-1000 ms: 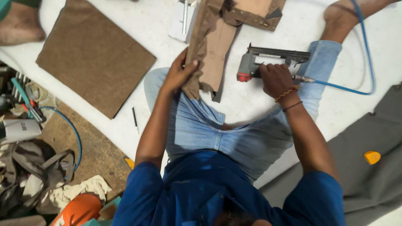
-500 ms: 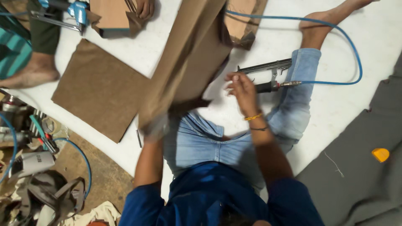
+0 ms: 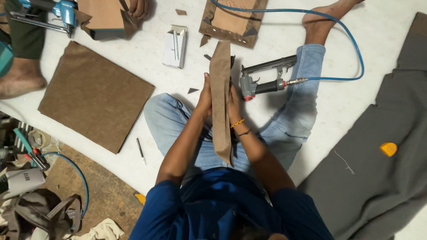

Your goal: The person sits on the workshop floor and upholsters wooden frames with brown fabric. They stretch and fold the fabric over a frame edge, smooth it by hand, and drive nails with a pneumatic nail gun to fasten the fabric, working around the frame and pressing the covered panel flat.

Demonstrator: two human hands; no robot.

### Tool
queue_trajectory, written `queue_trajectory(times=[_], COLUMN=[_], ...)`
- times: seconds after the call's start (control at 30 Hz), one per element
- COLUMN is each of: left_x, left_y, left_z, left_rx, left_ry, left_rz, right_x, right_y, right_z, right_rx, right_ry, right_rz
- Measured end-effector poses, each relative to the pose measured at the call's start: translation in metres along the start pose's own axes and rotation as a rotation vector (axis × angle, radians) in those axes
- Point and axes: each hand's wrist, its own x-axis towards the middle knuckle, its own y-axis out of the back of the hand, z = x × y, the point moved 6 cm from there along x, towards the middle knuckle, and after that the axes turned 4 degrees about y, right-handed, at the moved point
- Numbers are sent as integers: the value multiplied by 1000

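From the head view, the seated person is holding a brown fabric-covered panel (image 3: 220,102) on edge over the lap, the left hand (image 3: 205,95) pressing its left face and the right hand (image 3: 234,101) its right face, fingers of both closing against it. A grey pneumatic stapler (image 3: 262,80) with a blue air hose (image 3: 347,40) is lying on the white floor (image 3: 378,53) just beside the right hand, and a flat brown panel (image 3: 95,95) is lying well apart to the left. At the upper left another person's hand (image 3: 138,6) is resting on a wrapped brown piece (image 3: 104,15).

A brown fabric square (image 3: 95,95) lies beside grey cloth (image 3: 378,178).
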Motion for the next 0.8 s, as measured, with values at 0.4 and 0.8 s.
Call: queue_trajectory(times=[0.4,0.8], left_x=[40,144], left_y=[-32,-106], left_z=[49,66], left_rx=[493,291], left_ry=[-462,29], left_rz=[-261,-659], right_x=[106,108], right_y=[34,79], right_z=[-39,-35], right_rx=[51,-390], right_ry=[-106,-193], right_rz=[53,268])
